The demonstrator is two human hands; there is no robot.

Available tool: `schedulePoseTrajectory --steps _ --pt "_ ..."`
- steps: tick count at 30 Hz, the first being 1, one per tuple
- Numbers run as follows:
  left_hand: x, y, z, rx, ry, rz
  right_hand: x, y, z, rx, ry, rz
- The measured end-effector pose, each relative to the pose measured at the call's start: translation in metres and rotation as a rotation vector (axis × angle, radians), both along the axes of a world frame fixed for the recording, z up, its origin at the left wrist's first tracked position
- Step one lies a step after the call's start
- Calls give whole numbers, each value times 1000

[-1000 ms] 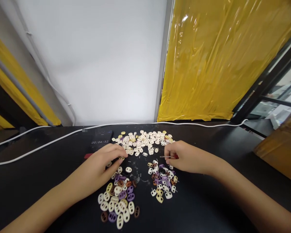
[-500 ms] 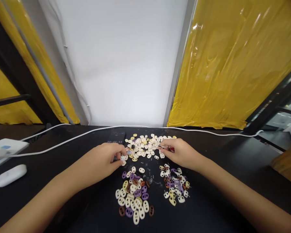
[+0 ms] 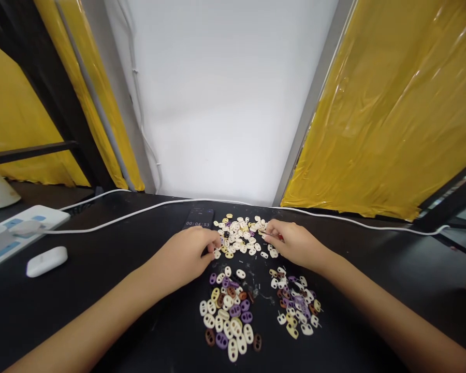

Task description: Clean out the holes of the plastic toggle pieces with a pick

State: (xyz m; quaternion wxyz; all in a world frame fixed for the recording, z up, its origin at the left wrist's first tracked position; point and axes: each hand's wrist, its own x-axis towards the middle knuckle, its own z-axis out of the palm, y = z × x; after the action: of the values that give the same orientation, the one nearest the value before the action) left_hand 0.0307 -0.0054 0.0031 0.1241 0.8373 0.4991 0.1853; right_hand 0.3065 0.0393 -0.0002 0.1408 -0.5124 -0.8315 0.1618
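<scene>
My left hand [image 3: 192,254] is at the left edge of a pile of small cream two-holed oval pieces [image 3: 238,233]. Its thumb and fingertips curl together there, and whatever lies between them is hidden. At the pile's right edge, my right hand [image 3: 297,242] pinches a small red-handled metal tool [image 3: 276,236], its thin tip pointing left among the pieces. Nearer to me lies a heap of larger oval pieces [image 3: 229,316] in cream, purple, brown and yellow. To its right sits a heap of similarly coloured pieces [image 3: 297,303], some with thin pins sticking out.
A phone [image 3: 198,220] showing a timer lies behind my left hand. A white cable [image 3: 171,203] runs along the back of the black table. On the left are a white power strip [image 3: 31,228] and a white earbud case [image 3: 47,261].
The view has swung left, so everything appears further right. Both hands stay at the two sides of the cream pile, the right one still holding the red-handled tool.
</scene>
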Motion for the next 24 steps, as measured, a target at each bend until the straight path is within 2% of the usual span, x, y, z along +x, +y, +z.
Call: schedulePoseTrajectory --steps 5,7,9,11,13,16,20,24 --pt "15 -3 -2 54 -62 -1 6 -18 3 26 104 -46" --pt "28 -12 -3 83 -104 -3 8 -30 3 -3 242 -42" --pt "42 -26 -4 86 -156 -61 9 -43 2 -54 394 -7" --pt "57 -41 -4 15 -322 -149 9 -56 1 -135 498 8" --pt "68 -53 -4 -64 -404 -178 8 -67 2 -223 585 28" --pt "75 -60 -5 -201 -544 -114 5 -78 5 -269 636 75" --pt "76 -59 -10 -425 -858 -41 0 -87 7 -257 605 113" --pt "79 -56 -15 -551 -948 -32 -5 -92 6 -292 561 193"
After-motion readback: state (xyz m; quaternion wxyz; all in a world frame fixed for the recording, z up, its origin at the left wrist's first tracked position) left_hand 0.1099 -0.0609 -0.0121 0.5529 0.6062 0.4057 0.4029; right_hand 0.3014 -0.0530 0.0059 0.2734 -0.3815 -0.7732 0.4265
